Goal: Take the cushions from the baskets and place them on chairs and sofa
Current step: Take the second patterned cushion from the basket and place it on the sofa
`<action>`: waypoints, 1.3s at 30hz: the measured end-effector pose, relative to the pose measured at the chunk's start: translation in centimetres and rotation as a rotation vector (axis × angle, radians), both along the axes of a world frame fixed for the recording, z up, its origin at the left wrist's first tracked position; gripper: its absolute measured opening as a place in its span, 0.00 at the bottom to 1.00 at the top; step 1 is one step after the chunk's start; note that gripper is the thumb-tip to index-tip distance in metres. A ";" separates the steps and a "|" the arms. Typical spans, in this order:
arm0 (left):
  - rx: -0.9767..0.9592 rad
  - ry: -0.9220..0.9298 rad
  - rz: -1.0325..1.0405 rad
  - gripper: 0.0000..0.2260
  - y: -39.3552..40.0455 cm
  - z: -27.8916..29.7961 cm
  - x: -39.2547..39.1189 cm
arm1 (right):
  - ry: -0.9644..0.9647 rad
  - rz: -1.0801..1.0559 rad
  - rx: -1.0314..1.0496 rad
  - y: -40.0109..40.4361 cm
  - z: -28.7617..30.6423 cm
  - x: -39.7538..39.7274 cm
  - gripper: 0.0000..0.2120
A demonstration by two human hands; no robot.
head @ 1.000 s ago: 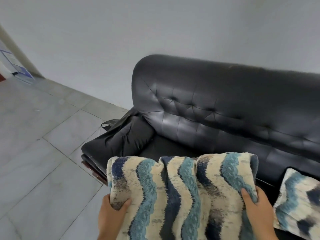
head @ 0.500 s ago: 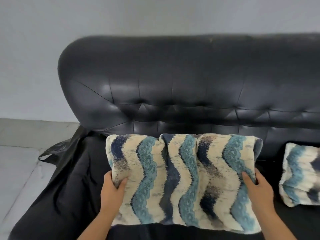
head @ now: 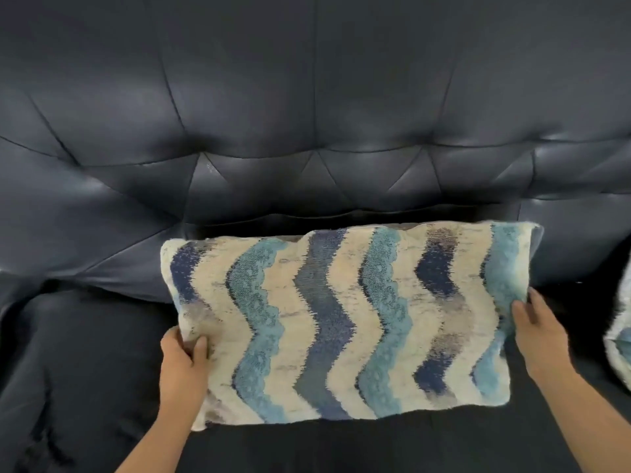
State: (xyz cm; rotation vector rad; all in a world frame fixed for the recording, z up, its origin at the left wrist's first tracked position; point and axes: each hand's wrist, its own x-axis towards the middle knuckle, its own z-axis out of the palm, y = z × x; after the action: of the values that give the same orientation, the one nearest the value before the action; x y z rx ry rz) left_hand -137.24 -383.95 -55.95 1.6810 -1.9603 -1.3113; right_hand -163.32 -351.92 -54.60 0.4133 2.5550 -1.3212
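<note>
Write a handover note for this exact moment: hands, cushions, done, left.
Left hand: grips the left edge of the wavy-striped cushion, thumb on its face.
Right hand: holds the cushion's right edge.
Cushion: on the black sofa seat, top edge leaning at the backrest, not yet released.
Second cushion: already on the sofa, at the frame's right edge, mostly cut off.
Done: at least one cushion set down; this one nearly placed.
Left: let go. Baskets and chairs are out of view, so remaining cushions are unknown.

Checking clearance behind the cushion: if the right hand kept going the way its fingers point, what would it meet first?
Probably the sofa backrest, past the cushion edge that the right hand grips; depth is unclear.
</note>
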 end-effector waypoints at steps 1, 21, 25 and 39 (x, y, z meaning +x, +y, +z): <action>-0.018 -0.096 0.022 0.24 -0.7 -1.0 -0.7 | -0.006 0.017 0.133 -0.6 -1.0 -0.7 0.25; -0.515 -0.704 -0.795 0.37 3.9 -5.9 -9.7 | 0.272 0.772 0.739 -11.5 -8.4 3.4 0.34; -0.601 -0.442 -0.698 0.29 6.3 -5.2 -4.3 | 0.267 0.659 0.609 -7.4 -6.4 6.6 0.39; 0.044 -0.895 -0.695 0.46 7.7 -9.9 -2.3 | -0.289 0.796 0.748 -5.1 -10.7 8.0 0.49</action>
State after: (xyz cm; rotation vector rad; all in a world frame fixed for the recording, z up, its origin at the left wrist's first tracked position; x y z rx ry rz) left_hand -139.58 -376.29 -65.89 1.8694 -3.2627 -0.7720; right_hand -155.32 -356.99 -65.30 -0.2778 2.4339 -0.0218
